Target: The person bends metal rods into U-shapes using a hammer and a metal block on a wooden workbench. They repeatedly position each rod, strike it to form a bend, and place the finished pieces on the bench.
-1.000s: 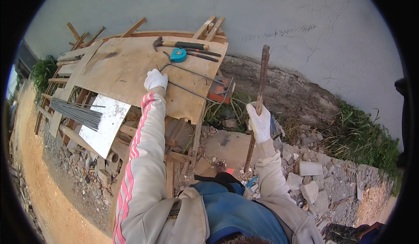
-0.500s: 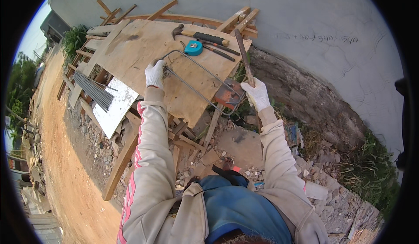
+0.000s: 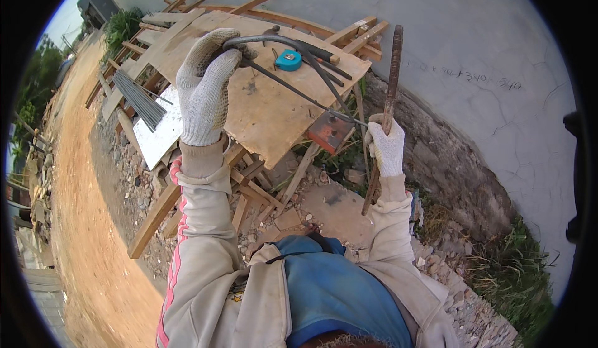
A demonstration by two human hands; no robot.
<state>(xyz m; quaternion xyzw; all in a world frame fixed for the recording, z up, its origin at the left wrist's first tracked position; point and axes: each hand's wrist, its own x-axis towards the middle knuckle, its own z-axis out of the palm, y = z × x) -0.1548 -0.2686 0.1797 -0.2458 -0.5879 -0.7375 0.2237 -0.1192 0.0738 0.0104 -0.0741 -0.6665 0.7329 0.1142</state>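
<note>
My gloved left hand (image 3: pixel 208 89) is raised, its fingers and thumb closed on one end of a bent steel rod frame (image 3: pixel 283 82). The frame slants over the plywood tabletop (image 3: pixel 265 127), its far end reaching toward my right hand. My gloved right hand (image 3: pixel 387 148) is wrapped round a long rusty metal bar (image 3: pixel 393 77), held nearly upright beside the table's right edge. A reddish metal plate (image 3: pixel 330 132) sits at that edge. A teal tape measure (image 3: pixel 288 60) lies on the board near a hammer (image 3: pixel 316 51), partly hidden by the frame. Dark-handled pincers (image 3: pixel 335 72) lie beside them.
Thin steel rods (image 3: pixel 140 102) lie bundled by a white panel (image 3: pixel 156 139) on the left. Timber pieces (image 3: pixel 367 36) stick out behind the table. A grey wall (image 3: pixel 473 42) rises at the back right. Rubble (image 3: pixel 458 286) and a dirt road (image 3: pixel 87 211) lie around.
My left hand has lifted its end of the steel frame up toward me, tilting it off the board. My right hand has moved slightly right and down, the rusty bar now more upright.
</note>
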